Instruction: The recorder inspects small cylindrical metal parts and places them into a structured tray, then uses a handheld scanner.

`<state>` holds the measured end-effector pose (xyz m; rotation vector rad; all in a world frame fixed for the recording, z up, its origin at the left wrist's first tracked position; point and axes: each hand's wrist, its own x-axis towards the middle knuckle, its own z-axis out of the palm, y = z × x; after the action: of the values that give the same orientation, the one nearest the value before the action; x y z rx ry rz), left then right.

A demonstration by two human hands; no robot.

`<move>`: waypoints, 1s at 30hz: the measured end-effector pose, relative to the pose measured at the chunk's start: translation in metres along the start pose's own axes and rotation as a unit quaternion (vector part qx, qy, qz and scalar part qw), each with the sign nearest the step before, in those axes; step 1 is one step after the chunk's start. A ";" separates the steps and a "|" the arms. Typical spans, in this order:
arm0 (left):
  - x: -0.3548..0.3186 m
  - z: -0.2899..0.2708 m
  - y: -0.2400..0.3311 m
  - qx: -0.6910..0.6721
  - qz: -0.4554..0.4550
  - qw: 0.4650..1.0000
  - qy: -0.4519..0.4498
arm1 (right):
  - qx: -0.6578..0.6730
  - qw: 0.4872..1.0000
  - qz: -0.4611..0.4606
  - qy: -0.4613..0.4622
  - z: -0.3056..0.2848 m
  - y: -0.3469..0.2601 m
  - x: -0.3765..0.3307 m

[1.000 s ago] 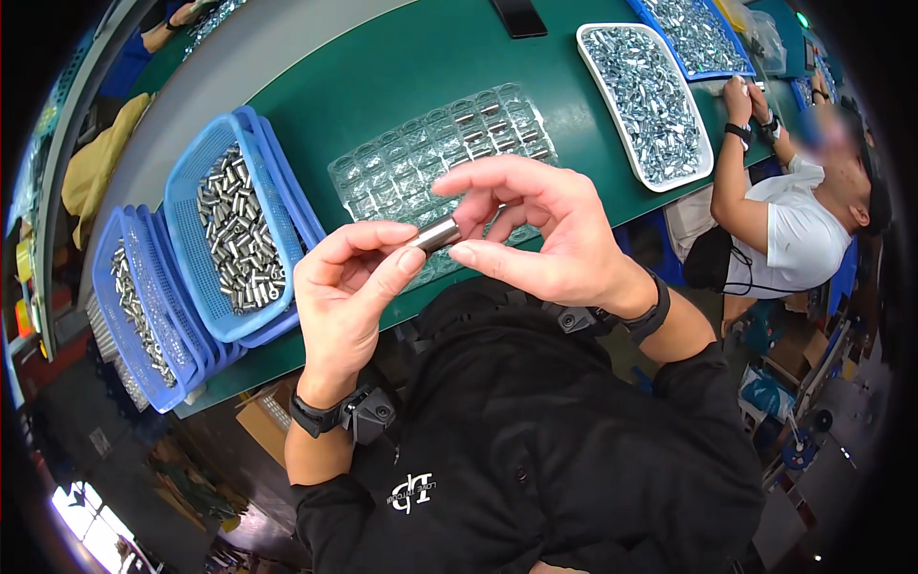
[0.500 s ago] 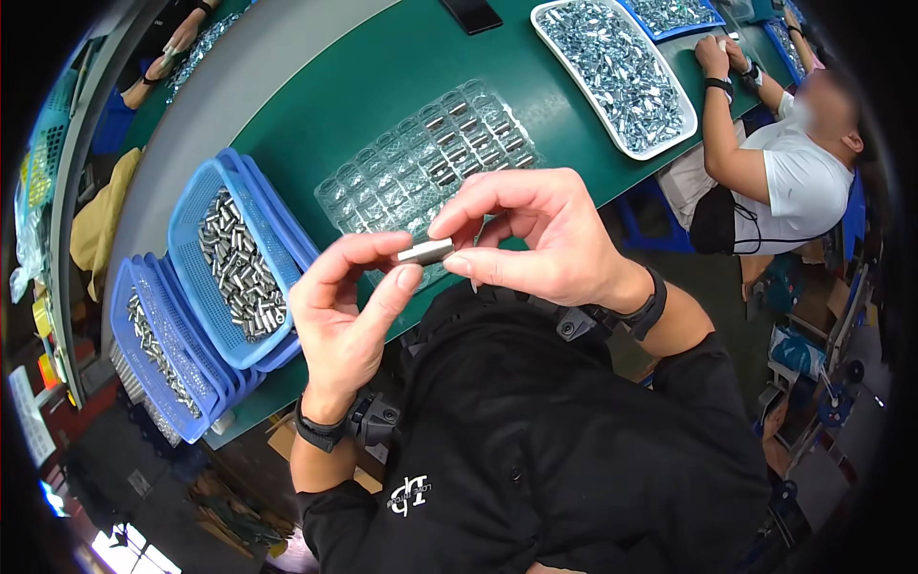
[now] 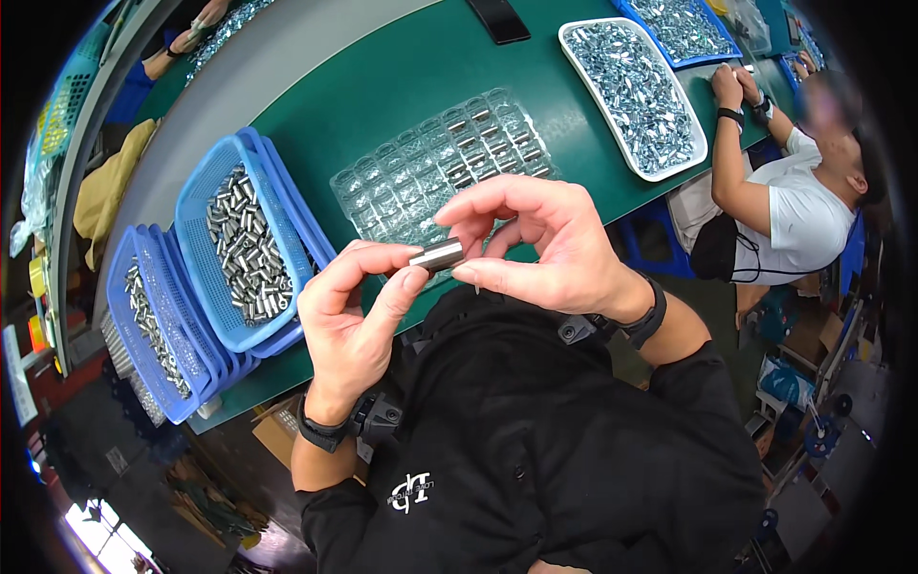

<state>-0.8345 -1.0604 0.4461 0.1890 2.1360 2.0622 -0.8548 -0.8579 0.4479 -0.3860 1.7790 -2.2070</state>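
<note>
A small shiny metal cylinder (image 3: 437, 255) is pinched between both hands just above the table's near edge. My left hand (image 3: 354, 320) grips its left end with thumb and forefinger. My right hand (image 3: 535, 244) holds its right end with fingertips, the other fingers arched above. Behind them lies a clear plastic compartment tray (image 3: 382, 182), with metal cylinders in several of its cells at the right.
Two blue baskets of metal cylinders stand to the left, a nearer one (image 3: 203, 287) and a farther one (image 3: 129, 335). A white tray of shiny parts (image 3: 575, 43) and a blue one (image 3: 712, 53) lie at the back right. A seated person in a white shirt (image 3: 803, 215) works there.
Both hands still hold the cylinder. The view has shifted, so the trays and baskets sit lower and more to the right in the picture.
</note>
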 end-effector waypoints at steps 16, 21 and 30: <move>0.009 0.005 0.002 0.034 0.037 0.999 -0.015 | -0.002 1.000 0.020 0.001 -0.010 0.006 -0.001; 0.014 0.006 0.003 0.045 0.036 0.998 -0.019 | 0.030 0.999 0.024 0.002 -0.014 0.005 -0.001; 0.022 0.011 0.005 0.203 0.207 0.957 -0.021 | 0.069 0.997 0.031 0.010 -0.015 0.008 -0.001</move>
<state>-0.8538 -1.0446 0.4505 0.7845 2.6481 1.7388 -0.8593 -0.8459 0.4369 -0.2755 1.6144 -2.2797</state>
